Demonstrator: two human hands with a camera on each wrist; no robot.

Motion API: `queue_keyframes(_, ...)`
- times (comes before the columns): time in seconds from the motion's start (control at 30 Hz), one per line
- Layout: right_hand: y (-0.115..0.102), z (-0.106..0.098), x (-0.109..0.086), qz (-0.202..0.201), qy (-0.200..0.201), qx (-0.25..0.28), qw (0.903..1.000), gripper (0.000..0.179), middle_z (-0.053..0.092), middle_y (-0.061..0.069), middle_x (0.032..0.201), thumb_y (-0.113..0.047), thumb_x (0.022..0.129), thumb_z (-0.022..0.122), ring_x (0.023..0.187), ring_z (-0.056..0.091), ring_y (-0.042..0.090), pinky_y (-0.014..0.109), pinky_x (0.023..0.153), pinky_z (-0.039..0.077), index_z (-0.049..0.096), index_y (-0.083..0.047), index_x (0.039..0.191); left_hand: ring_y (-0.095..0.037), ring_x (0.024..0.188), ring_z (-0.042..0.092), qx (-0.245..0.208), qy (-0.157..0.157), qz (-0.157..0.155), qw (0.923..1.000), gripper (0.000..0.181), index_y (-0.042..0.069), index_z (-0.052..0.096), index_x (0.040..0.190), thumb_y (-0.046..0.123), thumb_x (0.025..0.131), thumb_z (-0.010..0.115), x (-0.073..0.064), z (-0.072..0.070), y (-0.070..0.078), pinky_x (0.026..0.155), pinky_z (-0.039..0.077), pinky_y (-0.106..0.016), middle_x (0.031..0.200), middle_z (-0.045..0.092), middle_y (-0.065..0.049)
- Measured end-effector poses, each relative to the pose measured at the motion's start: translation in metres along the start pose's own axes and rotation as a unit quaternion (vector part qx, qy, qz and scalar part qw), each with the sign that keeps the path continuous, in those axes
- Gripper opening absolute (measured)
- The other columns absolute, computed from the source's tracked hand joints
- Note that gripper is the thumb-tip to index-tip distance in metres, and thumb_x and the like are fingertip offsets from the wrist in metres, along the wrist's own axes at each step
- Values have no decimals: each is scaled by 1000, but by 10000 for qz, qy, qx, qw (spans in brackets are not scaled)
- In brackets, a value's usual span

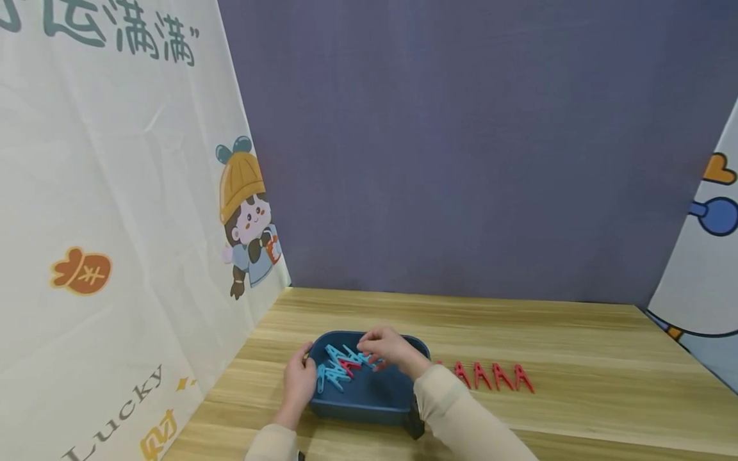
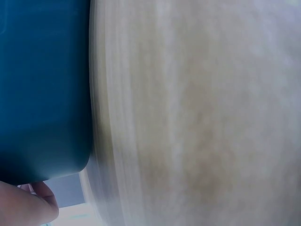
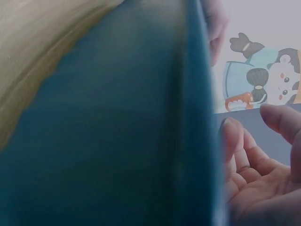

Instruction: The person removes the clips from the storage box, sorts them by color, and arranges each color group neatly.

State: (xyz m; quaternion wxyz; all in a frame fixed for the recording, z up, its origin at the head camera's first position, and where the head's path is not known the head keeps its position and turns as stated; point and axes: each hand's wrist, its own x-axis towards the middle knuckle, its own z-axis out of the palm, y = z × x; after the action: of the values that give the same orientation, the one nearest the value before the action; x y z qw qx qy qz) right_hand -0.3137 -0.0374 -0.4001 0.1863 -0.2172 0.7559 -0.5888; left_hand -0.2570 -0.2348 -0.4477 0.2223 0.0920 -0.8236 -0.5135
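A dark blue plastic bin (image 1: 363,413) stands on the wooden table, with several light blue clothespins (image 1: 336,373) and a red clothespin (image 1: 348,366) visible inside. My left hand (image 1: 300,383) grips the bin's left rim; only part of that hand (image 2: 26,205) shows at the bin's edge in the left wrist view. Above the clothespins in the bin hovers my right hand (image 1: 392,349). In the right wrist view, the right hand's (image 3: 263,183) thumb stands apart from its loosely bent fingers, and nothing shows between them.
To the right of the bin, several red clothespins (image 1: 501,376) lie in a row on the table (image 1: 576,346), partly hidden by the right forearm. A printed white cloth (image 1: 132,211) hangs on the left and a plain purple-grey one (image 1: 450,160) at the back.
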Motion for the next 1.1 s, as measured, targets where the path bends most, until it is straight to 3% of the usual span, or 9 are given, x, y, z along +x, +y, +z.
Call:
queue_keyframes(0.47, 4, 23, 3, 175, -58, -285, 9994, 19, 58, 19, 89, -13, 87, 59, 74, 59, 27, 39, 58, 52, 61, 3, 97, -24, 80, 50, 63, 118, 65, 9999, 37, -10, 48, 125, -4, 89, 41, 2, 2, -3, 68, 42, -35, 111, 55, -23)
queue_keyframes(1.1, 14, 33, 6, 538, -271, 77, 9982, 25, 61, 18, 96, -13, 87, 57, 86, 61, 35, 42, 63, 52, 57, 7, 103, -26, 85, 51, 63, 75, -38, 9999, 38, -8, 49, 126, -2, 90, 41, 3, 2, -3, 73, 43, -39, 115, 54, -22)
